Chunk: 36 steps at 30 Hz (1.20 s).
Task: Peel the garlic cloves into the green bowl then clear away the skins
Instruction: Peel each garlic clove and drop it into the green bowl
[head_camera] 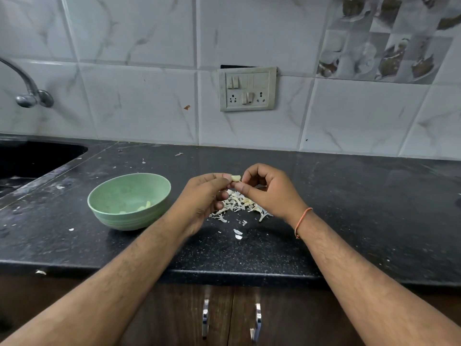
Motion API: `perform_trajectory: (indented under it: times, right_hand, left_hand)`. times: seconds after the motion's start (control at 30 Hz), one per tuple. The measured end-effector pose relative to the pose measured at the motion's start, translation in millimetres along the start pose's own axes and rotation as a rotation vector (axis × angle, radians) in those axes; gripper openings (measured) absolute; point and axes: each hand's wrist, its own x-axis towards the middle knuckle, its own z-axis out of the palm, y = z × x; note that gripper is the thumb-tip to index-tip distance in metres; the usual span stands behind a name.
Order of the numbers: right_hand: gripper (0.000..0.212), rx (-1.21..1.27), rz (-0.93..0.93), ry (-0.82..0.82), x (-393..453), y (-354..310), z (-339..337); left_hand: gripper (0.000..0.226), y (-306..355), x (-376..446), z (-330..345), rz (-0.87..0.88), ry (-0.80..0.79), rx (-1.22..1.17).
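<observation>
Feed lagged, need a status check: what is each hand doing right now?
Left hand: fingers pinch the garlic clove.
Right hand: fingers pinch the same clove, above the skins.

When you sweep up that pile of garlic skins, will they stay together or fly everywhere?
The skins look thin, curled and papery, so they are probably very light and could scatter with a quick push. Stray flakes already lie apart from the pile on the counter, which suggests they drift easily. They would likely crumple, not resist, so a slow gathering sweep seems safest.
</observation>
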Motion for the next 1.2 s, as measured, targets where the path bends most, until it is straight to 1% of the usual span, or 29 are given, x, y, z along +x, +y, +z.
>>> perform_trajectory:
  times: [0.13,0.3,0.43,0.57,0.63,0.7,0.77,0.8,0.9,0.93,0.97,1.03,1.13,1.2]
  right_hand:
    - [0.018,-0.029,0.033,0.068,-4.5,15.7,-0.3]
    - [0.019,-0.082,0.032,0.067,-3.1,17.9,1.9]
    - [0.012,-0.103,0.012,0.112,-0.1,15.4,6.5]
    - [0.011,-0.136,-0.030,0.142,-1.1,10.3,6.2]
    - [0.009,-0.165,-0.050,0.123,-1.4,10.7,5.2]
    - [0.006,-0.196,-0.048,0.064,-3.0,12.3,3.2]
    - [0.010,-0.240,-0.028,0.013,-6.0,12.2,1.1]
    - [0.009,-0.264,-0.025,0.013,-7.8,11.7,-0.2]
    - [0.003,-0.296,-0.055,0.098,-9.0,7.7,-5.1]
    - [0.007,-0.305,-0.070,0.123,-9.1,5.6,-6.5]
    - [0.016,-0.312,-0.084,0.141,-9.5,1.5,-8.2]
    - [0.026,-0.285,-0.088,0.170,-9.1,-3.1,-9.4]
    - [0.017,-0.122,-0.066,0.210,-8.9,-18.9,-8.6]
    - [0.018,0.021,-0.034,0.223,-5.6,-30.9,-5.8]
  left_hand:
    - [0.010,-16.0,8.1,-3.2,0.049,0.028,0.046]
    - [0.009,-21.4,16.5,-7.1,0.088,0.024,0.088]
    - [0.007,-23.5,19.1,-8.0,0.149,0.040,0.132]
    - [0.013,-23.0,17.5,-8.3,0.211,0.067,0.154]
    - [0.011,-22.4,17.1,-7.8,0.248,0.087,0.155]
    - [0.006,-22.2,16.6,-7.8,0.286,0.116,0.151]
    - [0.005,-22.4,15.5,-8.9,0.328,0.130,0.152]
    - [0.004,-22.2,13.9,-9.1,0.349,0.118,0.163]
    - [0.004,-20.0,7.8,-7.2,0.418,0.095,0.242]
    - [0.004,-17.9,5.7,-5.7,0.438,0.101,0.285]
    - [0.004,-13.8,3.3,-3.8,0.459,0.105,0.332]
    - [0.004,-5.8,1.8,-0.5,0.492,0.115,0.430]
    - [0.005,16.6,-5.4,0.7,0.539,0.121,0.543]
    - [0.005,34.7,-12.3,-1.4,0.564,0.110,0.606]
